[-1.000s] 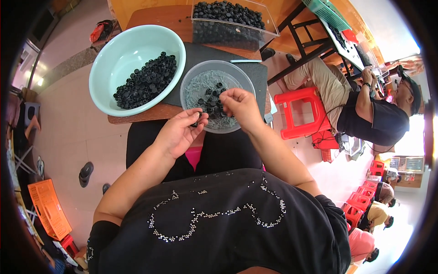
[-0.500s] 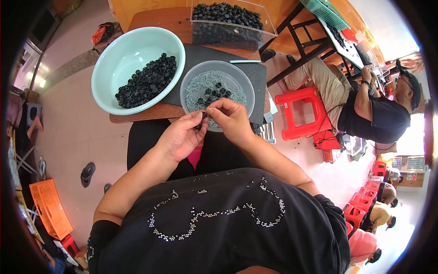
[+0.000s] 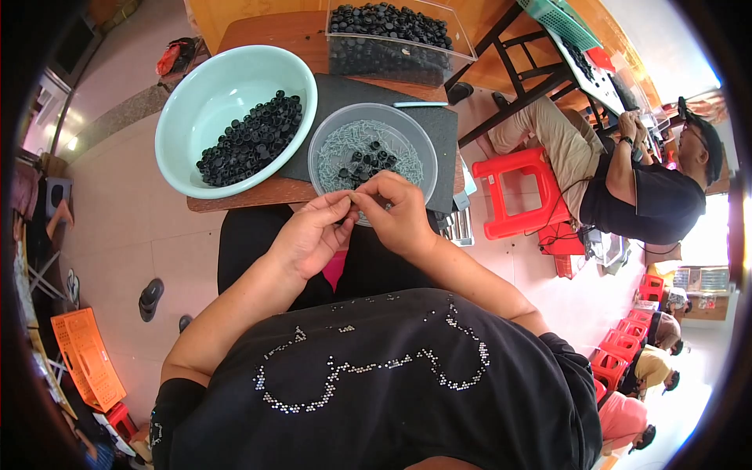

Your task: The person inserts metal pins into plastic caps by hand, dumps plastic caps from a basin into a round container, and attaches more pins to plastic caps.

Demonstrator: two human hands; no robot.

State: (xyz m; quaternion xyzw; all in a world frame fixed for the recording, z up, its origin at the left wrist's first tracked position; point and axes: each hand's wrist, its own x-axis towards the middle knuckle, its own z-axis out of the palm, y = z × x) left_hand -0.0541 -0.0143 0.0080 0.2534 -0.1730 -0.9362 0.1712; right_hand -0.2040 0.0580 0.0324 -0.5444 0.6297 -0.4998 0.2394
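Note:
My left hand [image 3: 312, 233] and my right hand [image 3: 398, 218] meet at the fingertips over the near rim of a translucent grey bowl [image 3: 430, 176]. Left thumb and fingers are closed on a small black cap, now mostly covered by the fingers. My right thumb and forefinger pinch at the same spot; whatever lies between them is too small to make out. Small clear pieces [image 3: 345, 145] fill the bowl, with several black caps [image 3: 368, 159] lying on top. To its left, a pale green basin [image 3: 178, 102] holds a heap of black caps [image 3: 252, 141].
A clear box [image 3: 392, 63] of black caps stands at the wooden table's [image 3: 262, 33] far side. Beneath the bowl is a dark mat [image 3: 440, 133]. A pale blue strip [image 3: 421, 104] lies behind it. A red stool [image 3: 521, 192] and a seated person [image 3: 642, 192] are at right.
My right hand has shifted slightly, its fingertips closing in against the left ones. The dark piece seen between the fingertips before is now mostly covered. The bowls stay put.

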